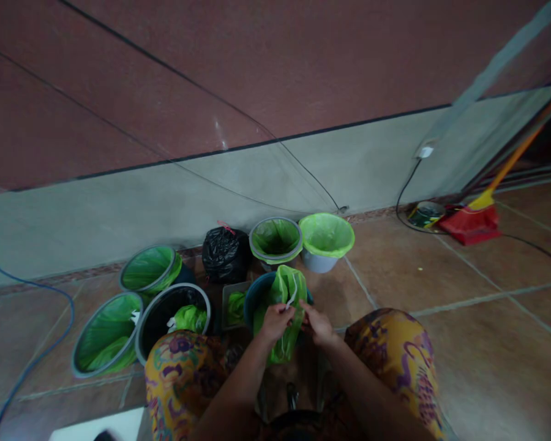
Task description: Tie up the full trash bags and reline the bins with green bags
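left hand: raised in front of me, fingers curled and pinched shut, knuckles up
right hand: just beside the left, nearly touching, fingers pinched too
forearms: both bare, reaching forward from below, converging toward the hands
knees: bent, spread either side of the arms

Only one view is given, head-mounted, aimed forward and down from close above the knees; the tiled floor and wall base are taken in.
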Demonstrator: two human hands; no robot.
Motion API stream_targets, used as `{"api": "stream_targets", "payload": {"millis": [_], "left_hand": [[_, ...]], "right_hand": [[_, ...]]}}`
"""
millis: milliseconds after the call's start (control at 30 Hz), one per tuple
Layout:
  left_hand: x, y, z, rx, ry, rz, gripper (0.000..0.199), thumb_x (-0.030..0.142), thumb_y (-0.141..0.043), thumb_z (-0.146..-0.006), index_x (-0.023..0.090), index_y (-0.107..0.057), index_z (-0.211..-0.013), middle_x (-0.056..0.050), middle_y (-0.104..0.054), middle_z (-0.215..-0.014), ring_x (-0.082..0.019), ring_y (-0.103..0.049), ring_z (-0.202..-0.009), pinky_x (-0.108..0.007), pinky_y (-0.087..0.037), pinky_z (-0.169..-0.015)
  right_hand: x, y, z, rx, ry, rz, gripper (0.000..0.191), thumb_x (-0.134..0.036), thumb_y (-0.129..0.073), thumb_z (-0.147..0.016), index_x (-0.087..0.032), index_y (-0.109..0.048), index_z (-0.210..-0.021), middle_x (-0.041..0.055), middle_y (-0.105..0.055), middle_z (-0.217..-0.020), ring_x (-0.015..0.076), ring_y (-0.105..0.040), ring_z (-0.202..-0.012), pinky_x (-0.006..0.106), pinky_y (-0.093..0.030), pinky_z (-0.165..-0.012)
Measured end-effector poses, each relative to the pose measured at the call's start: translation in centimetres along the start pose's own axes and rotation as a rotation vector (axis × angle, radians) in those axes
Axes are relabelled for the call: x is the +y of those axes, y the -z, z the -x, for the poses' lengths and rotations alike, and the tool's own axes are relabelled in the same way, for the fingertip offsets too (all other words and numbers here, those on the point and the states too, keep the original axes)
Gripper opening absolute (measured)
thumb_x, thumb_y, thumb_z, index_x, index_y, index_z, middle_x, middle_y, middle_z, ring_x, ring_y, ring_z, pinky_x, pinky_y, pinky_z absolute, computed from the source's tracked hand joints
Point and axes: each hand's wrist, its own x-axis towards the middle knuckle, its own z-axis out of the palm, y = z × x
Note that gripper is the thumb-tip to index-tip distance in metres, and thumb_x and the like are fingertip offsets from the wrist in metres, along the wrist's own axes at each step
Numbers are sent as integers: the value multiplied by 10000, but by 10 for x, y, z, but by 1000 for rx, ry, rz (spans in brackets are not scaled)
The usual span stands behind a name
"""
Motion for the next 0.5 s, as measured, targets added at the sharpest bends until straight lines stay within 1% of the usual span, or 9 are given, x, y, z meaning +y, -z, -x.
{"api": "stream_targets", "payload": {"millis": [67,100,200,300,400,500], "left_hand": [[-1,-3,-1,32,19,23,291,423,-672,-692,132,-673,-693,7,-605,-592,-64,-479,-460,-206,-349,-481],[-1,-3,-2,57,27,47,307,437,-673,-692,130,-670,-692,9,-594,-579,-62,-471,-450,-206,-340,-473],[3,1,-3,103,30,151,363,483,-681,-684,122,-670,-720,22,-553,-548,-59,-458,-442,-205,-332,-468],[10,5,0,106,10,234,417,531,-669,-687,118,-673,-746,25,-542,-550,-56,-452,-443,-203,-324,-468],[15,4,4,93,-12,281,426,542,-636,-715,121,-685,-758,18,-552,-571,-55,-458,-460,-203,-338,-483],[15,0,7,60,-30,277,391,505,-639,-723,125,-708,-778,14,-564,-593,-54,-470,-485,-203,-354,-509]], "right_hand": [[-1,-1,0,26,15,2,205,-325,-722,-620,-196,-616,-740,-27,-620,-580,128,-569,-519,231,-402,-481],[-3,0,1,18,25,-33,186,-297,-712,-612,-198,-611,-733,-34,-613,-571,125,-557,-503,235,-408,-483],[-10,8,6,-44,68,-159,177,-286,-690,-615,-202,-602,-744,-30,-636,-616,131,-579,-524,245,-449,-517],[-16,18,11,-44,51,-229,137,-275,-653,-651,-210,-596,-757,-19,-663,-663,132,-610,-568,241,-475,-554],[-17,26,13,-43,19,-250,90,-268,-599,-684,-210,-599,-753,-2,-666,-647,145,-617,-565,255,-486,-560],[-16,31,14,-147,24,-239,102,-272,-580,-689,-207,-616,-759,11,-657,-614,157,-609,-538,272,-485,-544]]}}
